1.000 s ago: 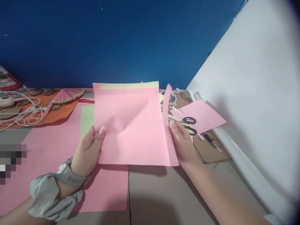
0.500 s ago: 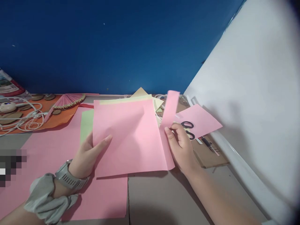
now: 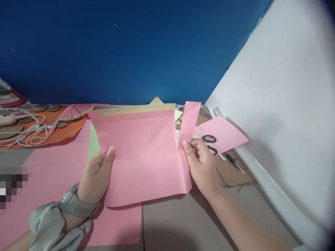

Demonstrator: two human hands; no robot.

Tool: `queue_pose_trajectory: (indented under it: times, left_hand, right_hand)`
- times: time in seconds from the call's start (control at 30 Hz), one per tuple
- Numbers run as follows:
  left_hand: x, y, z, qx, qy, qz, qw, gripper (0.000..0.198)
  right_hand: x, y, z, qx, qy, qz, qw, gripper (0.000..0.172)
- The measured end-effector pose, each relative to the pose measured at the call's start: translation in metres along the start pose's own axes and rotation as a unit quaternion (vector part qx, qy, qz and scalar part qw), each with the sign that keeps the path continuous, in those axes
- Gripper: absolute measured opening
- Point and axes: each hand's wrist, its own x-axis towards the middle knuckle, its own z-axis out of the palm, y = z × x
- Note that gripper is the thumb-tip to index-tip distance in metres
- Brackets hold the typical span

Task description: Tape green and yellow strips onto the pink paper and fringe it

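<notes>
A pink sheet (image 3: 146,157) is held up between both hands, with a pale yellow-green strip (image 3: 136,109) showing along its top edge. My left hand (image 3: 96,174) pinches its left side, thumb on the front. At the right side, my right hand (image 3: 200,162) grips the folded edge between thumb and fingers. A partly separated pink strip (image 3: 190,120) rises above that hand. Black-handled scissors (image 3: 209,138) lie just beyond my right hand, their blades hidden.
Large pink paper (image 3: 57,160) covers the left of the table. Behind it lie a pleated pink fan (image 3: 74,113), orange paper (image 3: 75,130) and white cables (image 3: 34,134). Cardboard (image 3: 232,176), a pen (image 3: 231,159) and another pink piece (image 3: 225,134) are at right.
My left hand has shifted slightly left and its thumb has moved toward the sheet's edge. The sheet's left side has curved and its lower left corner has dropped. My right hand has barely moved.
</notes>
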Motion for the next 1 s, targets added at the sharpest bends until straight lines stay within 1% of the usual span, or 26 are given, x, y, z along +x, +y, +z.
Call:
queue_pose_trajectory:
  times: [0.1, 0.3, 0.53, 0.83, 0.9, 0.93, 1.0]
  left_hand:
    - [-0.001, 0.003, 0.000, 0.002, -0.008, 0.002, 1.000, 0.041]
    - [-0.003, 0.009, 0.002, -0.017, -0.003, -0.022, 1.000, 0.039]
    - [-0.006, 0.020, 0.003, -0.042, 0.008, -0.045, 0.998, 0.035]
    - [-0.005, 0.018, 0.003, -0.020, 0.019, -0.050, 0.998, 0.038]
    - [-0.004, 0.017, 0.003, -0.022, 0.016, -0.051, 0.998, 0.037]
    - [-0.004, 0.018, 0.002, -0.026, 0.017, -0.052, 0.998, 0.035]
    - [-0.003, 0.018, 0.002, -0.024, 0.031, -0.058, 0.998, 0.033]
  right_hand:
    - [-0.001, 0.000, 0.001, 0.003, 0.009, -0.008, 1.000, 0.023]
    - [-0.004, -0.003, 0.002, 0.014, 0.025, -0.008, 1.000, 0.023]
    - [-0.005, -0.003, 0.004, 0.034, 0.036, 0.017, 0.999, 0.025]
    - [-0.005, -0.004, 0.004, 0.056, 0.035, 0.055, 0.996, 0.025]
    - [-0.004, -0.004, 0.002, 0.083, 0.016, 0.060, 0.995, 0.028]
    - [-0.003, -0.004, 0.001, 0.103, -0.009, 0.062, 0.993, 0.031]
    - [-0.001, -0.005, -0.001, 0.152, -0.084, 0.074, 0.982, 0.036]
